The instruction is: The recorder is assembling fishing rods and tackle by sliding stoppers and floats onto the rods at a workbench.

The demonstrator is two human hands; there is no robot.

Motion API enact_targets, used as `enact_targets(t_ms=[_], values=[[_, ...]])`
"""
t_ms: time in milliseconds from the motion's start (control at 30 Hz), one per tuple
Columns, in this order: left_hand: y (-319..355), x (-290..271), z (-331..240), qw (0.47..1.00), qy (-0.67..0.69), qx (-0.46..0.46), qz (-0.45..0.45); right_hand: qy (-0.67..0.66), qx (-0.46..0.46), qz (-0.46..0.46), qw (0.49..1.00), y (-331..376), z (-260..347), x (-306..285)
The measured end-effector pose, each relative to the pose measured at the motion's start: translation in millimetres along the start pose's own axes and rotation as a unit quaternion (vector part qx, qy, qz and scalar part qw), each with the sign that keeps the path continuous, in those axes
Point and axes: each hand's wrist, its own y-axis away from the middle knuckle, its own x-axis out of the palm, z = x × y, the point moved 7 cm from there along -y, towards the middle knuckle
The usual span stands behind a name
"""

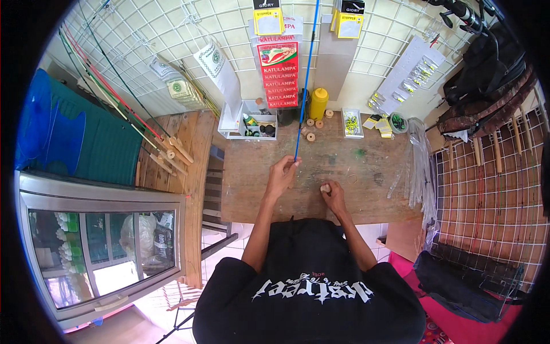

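My left hand (279, 176) is closed round the lower end of a thin blue rod (309, 63), which rises from my fingers past the top of the view. Closer to the front edge of the wooden table (258, 200), my right hand (334, 198) pinches a small pale piece (325, 188), too small to make out. The two hands are apart, both over the tabletop. Beyond them, several small wooden spools (311, 137) stand near a yellow squeeze bottle (318, 104).
White boxes of small items (250, 133) and a small white tray (352, 124) line the table's back. Clear plastic sleeves (418, 166) hang over its right side. A white wire grid (229, 17) carries packets. Rods with wooden handles (175, 150) lie left, beside a glass-fronted cabinet (103, 246).
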Motion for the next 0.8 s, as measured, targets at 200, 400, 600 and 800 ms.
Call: enact_targets(t_ms=[200,400,600,800], values=[[-2,4,1,0.998,-0.043,-0.020,0.030,-0.182,0.082,-0.024,0.980,-68,19,19],[-1,-4,-7,0.973,-0.168,0.156,-0.033,-0.356,0.069,0.142,0.921,-105,84,46],[-9,-19,43,0.997,-0.019,0.018,-0.067,-0.453,0.055,0.217,0.863,-104,93,57],[-6,-21,57,0.995,0.085,-0.041,-0.025,-0.388,0.071,0.245,0.886,-99,81,62]])
